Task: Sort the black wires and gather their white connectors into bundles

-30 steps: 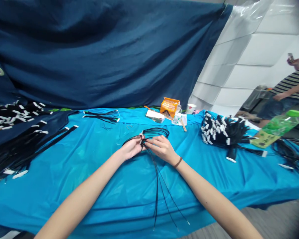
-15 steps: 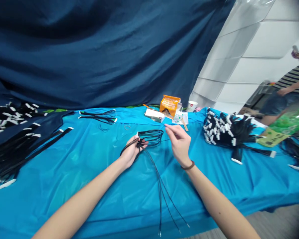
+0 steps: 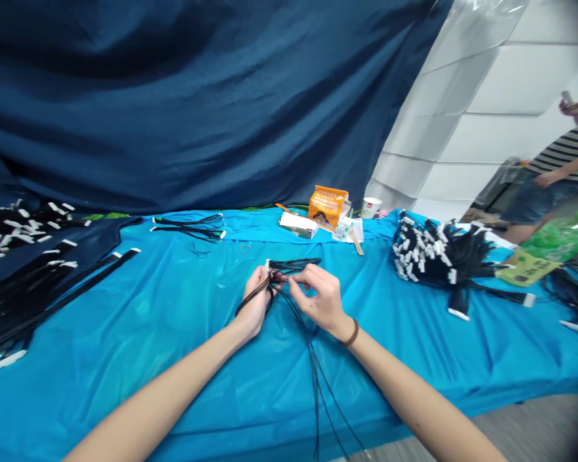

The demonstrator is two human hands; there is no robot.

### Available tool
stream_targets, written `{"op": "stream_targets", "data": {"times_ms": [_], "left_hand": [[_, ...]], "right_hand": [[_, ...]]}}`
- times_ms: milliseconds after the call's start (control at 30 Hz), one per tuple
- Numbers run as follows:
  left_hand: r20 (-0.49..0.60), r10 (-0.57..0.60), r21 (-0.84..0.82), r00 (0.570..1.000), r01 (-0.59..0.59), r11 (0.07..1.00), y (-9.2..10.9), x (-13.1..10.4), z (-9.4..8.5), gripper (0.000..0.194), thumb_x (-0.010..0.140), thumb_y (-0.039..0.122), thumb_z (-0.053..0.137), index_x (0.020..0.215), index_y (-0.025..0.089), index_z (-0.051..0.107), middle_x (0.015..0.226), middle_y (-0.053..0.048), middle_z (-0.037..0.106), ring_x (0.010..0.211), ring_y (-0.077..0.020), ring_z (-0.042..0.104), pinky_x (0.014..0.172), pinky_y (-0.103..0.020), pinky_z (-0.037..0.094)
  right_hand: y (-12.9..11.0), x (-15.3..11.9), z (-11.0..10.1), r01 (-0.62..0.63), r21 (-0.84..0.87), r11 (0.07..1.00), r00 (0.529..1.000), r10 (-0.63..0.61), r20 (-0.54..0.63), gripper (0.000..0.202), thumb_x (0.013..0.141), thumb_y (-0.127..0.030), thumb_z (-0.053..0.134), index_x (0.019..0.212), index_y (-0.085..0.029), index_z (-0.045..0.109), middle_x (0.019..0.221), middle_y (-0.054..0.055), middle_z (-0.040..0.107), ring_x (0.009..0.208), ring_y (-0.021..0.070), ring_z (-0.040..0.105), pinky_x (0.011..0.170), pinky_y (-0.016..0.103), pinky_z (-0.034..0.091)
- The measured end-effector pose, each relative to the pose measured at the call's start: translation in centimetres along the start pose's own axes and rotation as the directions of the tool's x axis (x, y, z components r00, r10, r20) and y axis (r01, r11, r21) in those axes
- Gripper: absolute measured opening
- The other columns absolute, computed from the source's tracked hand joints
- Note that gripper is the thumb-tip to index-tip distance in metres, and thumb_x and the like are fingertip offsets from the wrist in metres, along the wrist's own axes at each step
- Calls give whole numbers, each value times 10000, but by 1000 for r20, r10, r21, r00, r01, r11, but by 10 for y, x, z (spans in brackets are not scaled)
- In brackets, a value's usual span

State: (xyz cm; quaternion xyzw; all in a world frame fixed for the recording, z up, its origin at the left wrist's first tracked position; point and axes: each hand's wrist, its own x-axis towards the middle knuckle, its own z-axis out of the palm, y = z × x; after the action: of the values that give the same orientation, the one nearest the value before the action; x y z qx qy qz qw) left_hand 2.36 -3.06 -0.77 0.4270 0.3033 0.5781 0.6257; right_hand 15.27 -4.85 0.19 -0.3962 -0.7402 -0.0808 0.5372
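My left hand point(image 3: 254, 308) is closed around a wire harness point(image 3: 295, 264), a bundle of thin black wires with a small white connector point(image 3: 268, 264) at its end. Some of the wires bend back in loops over the hand. Close against it, my right hand point(image 3: 320, 296) pinches a single black wire between thumb and forefinger, near the connector. The exact tip of that wire is hidden by the fingers. Several loose wires point(image 3: 316, 378) hang from the bundle toward the table's front edge, with small metal ends at the bottom.
Piles of black harnesses with white connectors lie at left point(image 3: 33, 282) and right point(image 3: 428, 250) on the blue cloth point(image 3: 173, 359). Behind are a small harness group point(image 3: 192, 226), an orange bag point(image 3: 326, 204), a box point(image 3: 298, 224) and a paper cup point(image 3: 371, 206). A green bottle point(image 3: 553, 247) and a person point(image 3: 566, 157) are at right.
My right hand has come left and down from the right of the bundle to meet my left hand. The open loops of wire now look flatter. My left hand keeps its hold.
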Motion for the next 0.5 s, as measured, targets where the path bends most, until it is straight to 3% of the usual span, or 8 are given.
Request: {"op": "stream_targets", "data": {"times_ms": [500], "left_hand": [[0,58,33,998,-58,998,1,1,0,305,747,462,539,770,159,508,767,-13,590,770,-141,569,821,-318,435]], "right_hand": [[0,-1,2,-1,20,1000,1000,1,14,151,805,-181,510,659,-166,545,554,-10,472,541,107,423,521,234,320]]}}
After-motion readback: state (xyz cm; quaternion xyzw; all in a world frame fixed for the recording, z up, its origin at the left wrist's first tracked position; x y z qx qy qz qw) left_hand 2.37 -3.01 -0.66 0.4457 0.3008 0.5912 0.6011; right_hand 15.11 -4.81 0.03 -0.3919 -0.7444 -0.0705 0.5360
